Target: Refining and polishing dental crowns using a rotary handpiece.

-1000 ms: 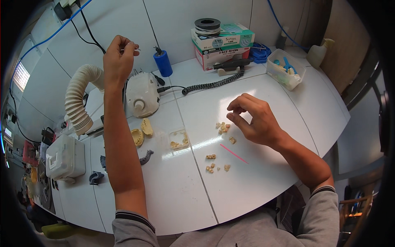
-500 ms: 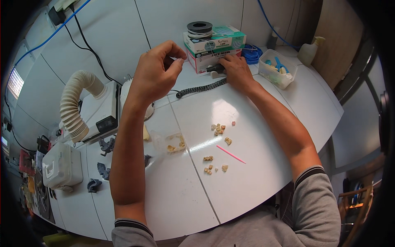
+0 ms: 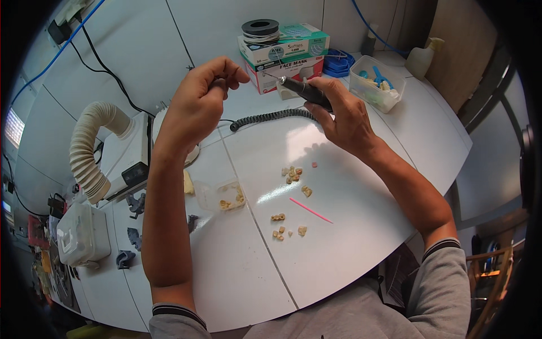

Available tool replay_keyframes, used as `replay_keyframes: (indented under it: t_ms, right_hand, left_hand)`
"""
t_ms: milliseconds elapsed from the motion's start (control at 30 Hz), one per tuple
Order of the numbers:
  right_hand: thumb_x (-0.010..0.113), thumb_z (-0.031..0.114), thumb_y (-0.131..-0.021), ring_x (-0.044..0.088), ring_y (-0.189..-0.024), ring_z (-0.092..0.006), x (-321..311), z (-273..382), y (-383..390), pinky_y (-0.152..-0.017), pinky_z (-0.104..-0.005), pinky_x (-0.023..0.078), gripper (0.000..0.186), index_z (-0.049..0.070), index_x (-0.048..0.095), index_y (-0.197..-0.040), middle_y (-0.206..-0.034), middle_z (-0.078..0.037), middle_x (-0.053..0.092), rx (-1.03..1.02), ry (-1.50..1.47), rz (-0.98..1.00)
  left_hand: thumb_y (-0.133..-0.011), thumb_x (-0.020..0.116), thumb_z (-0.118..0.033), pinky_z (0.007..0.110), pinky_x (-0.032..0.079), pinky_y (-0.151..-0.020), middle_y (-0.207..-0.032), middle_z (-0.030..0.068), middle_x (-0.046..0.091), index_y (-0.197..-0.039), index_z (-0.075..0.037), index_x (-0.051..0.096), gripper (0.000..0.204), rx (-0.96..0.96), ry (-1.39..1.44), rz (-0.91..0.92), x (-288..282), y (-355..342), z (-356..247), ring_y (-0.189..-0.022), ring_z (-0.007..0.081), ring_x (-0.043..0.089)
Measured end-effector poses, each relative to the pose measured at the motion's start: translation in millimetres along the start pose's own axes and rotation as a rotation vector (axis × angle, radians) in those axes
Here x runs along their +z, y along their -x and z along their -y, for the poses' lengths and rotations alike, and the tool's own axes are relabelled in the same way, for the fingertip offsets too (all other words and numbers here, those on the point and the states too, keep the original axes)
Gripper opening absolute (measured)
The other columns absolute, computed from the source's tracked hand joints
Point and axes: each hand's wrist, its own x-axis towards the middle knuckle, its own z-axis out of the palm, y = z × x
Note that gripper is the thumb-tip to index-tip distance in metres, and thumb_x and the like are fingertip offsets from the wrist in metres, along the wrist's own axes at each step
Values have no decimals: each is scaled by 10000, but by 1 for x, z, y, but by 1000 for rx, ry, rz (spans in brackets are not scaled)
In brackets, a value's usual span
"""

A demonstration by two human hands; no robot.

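My right hand point(image 3: 345, 116) is wrapped round a dark rotary handpiece point(image 3: 307, 93), raised above the far part of the table. Its metal nose and thin bur point left, towards my other hand. From its rear side a coiled black cord point(image 3: 271, 119) runs left over the tabletop. My left hand point(image 3: 200, 104) is lifted with its fingers curled in; whatever they pinch, if anything, is hidden. Between my forearms lie several small tooth-coloured dental pieces point(image 3: 293, 174), a pink stick point(image 3: 311, 210) and a clear box point(image 3: 230, 202) with more such pieces inside.
Mask boxes point(image 3: 307, 45) with a wire spool point(image 3: 260, 29) on top stand at the back. A plastic tub point(image 3: 375, 93) and a spray bottle point(image 3: 424, 58) are at the back right. Left are a ribbed hose point(image 3: 84, 150), a white case point(image 3: 84, 234) and dark grey scraps point(image 3: 126, 259).
My right hand has lifted the handpiece off its rest by the mask boxes and brought it nearer. My left hand stays raised, its fingers turned slightly. The view has shifted a little.
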Motion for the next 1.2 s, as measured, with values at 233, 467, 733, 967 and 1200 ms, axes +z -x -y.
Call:
replay_keyframes:
  t_ms: [233, 467, 733, 967, 1200]
  right_hand:
    - [801, 126, -988, 774, -802, -332, -19, 15, 33, -678, -413, 598, 433, 61, 562, -1343, -1023, -187, 758, 72, -179, 30]
    - [831, 34, -926, 761, -774, -327, -28, 28, 34, -669, -412, 593, 480, 23, 481, -1254, -940, -184, 715, 128, -332, 181]
    - [906, 51, -869, 758, -798, -302, -30, 28, 27, -677, -386, 609, 500, -6, 536, -1201, -990, -179, 706, 25, -402, 126]
    - [871, 73, -877, 722, -783, -358, -37, 30, 26, -666, -433, 581, 333, 5, 624, -1089, -915, -135, 697, -12, -419, 203]
    - [771, 66, -947, 719, -802, -399, -50, 23, 21, -676, -462, 546, 240, 8, 610, -1115, -875, -171, 705, -16, -588, 404]
  left_hand:
    - [-1042, 769, -476, 277, 368, -643, -765, -52, 527, -928, -60, 680, 441, -330, -83, 184, 83, 13, -32, -710, 76, 449]
    - [-993, 855, -386, 277, 483, -704, -835, 17, 728, -979, -30, 779, 364, -223, 25, 214, 101, 21, -19, -771, 81, 611]
    - [-1001, 834, -445, 255, 404, -573, -686, -17, 668, -890, -21, 787, 441, -164, 122, 170, 102, 23, -22, -637, 59, 537]
    - [-947, 881, -345, 284, 418, -518, -637, 12, 691, -813, -55, 799, 329, 46, 59, 162, 101, 22, -19, -565, 86, 584]
    - [-868, 920, -415, 366, 431, -595, -593, 37, 600, -723, -97, 726, 399, 331, -168, 183, 99, 20, -16, -555, 216, 555]
